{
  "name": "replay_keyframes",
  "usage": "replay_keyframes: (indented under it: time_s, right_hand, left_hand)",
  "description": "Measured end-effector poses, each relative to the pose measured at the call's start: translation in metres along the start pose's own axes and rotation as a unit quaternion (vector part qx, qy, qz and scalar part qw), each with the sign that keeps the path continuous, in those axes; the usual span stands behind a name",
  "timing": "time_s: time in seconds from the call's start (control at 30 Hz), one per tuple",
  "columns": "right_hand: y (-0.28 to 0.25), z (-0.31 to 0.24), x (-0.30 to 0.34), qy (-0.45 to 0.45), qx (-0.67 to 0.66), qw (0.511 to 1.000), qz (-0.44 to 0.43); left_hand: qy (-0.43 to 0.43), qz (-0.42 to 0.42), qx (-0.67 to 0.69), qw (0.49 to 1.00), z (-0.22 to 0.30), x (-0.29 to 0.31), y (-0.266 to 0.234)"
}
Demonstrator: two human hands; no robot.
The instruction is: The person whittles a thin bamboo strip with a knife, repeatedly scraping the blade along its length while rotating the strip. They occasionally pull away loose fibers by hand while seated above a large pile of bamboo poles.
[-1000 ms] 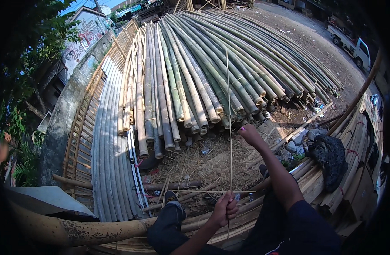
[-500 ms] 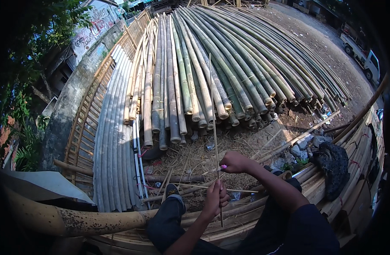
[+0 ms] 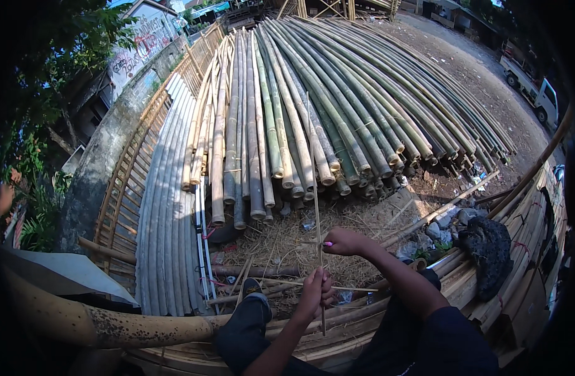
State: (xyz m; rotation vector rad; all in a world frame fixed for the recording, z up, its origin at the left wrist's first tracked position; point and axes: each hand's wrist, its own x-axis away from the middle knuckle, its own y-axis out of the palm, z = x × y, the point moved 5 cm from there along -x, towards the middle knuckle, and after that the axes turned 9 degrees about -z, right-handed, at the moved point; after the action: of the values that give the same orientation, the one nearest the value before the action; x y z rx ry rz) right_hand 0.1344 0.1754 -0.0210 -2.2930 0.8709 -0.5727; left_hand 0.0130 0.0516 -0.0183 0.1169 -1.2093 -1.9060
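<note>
Upright in front of me stands a long, thin bamboo strip (image 3: 316, 194), its upper part in front of the stacked poles. My left hand (image 3: 314, 292) is closed round its lower part, and the strip's end sticks out below the fist. Just above and to the right, my right hand (image 3: 347, 242) is closed on a knife with a pink handle (image 3: 327, 244). The knife's thin blade (image 3: 311, 242) points left and crosses the strip; whether it cuts in is too small to tell. Another thin strip (image 3: 344, 287) lies crosswise behind my left hand.
A big stack of bamboo poles (image 3: 337, 125) fills the far middle. Corrugated sheets (image 3: 165, 250) and a slatted bamboo fence (image 3: 127, 194) run along the left. A thick bamboo pole (image 3: 143, 330) lies close at lower left. Split bamboo (image 3: 526, 244) is piled at right; a white truck (image 3: 532, 91) stands beyond.
The knife blade now lies more level across the strip, and my right hand is slightly further up and left. My left hand keeps its grip. The view has shifted a little.
</note>
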Motion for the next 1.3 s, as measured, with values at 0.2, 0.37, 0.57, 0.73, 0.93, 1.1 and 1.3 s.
replay_keyframes:
  time_s: [0.2,0.37,0.57,0.73,0.93,1.1,1.3]
  right_hand:
    - [-0.008,-0.003,0.007,0.015,0.097,0.993,0.066]
    - [-0.058,0.066,0.025,0.197,0.027,0.955,0.222]
    - [-0.075,0.104,0.048,0.059,-0.495,0.801,0.332]
    - [-0.067,0.049,0.027,-0.037,-0.659,0.714,0.231]
    - [-0.052,0.033,0.018,0.038,-0.517,0.823,0.232]
    - [-0.018,-0.020,0.003,0.053,-0.275,0.939,0.200]
    - [-0.016,-0.013,0.006,0.042,-0.279,0.929,0.239]
  left_hand:
    - [-0.023,0.036,-0.045,0.998,-0.011,0.013,0.003]
    - [-0.089,-0.017,-0.042,0.995,-0.032,0.021,0.019]
    - [-0.111,-0.075,0.016,0.991,-0.022,0.004,0.016]
    - [-0.123,-0.101,0.026,0.987,-0.010,0.001,0.010]
    - [-0.138,-0.088,-0.018,0.986,-0.007,-0.005,0.011]
    - [0.025,0.023,-0.116,0.993,0.014,-0.015,0.001]
    - [0.135,0.052,-0.048,0.988,0.031,-0.009,-0.005]
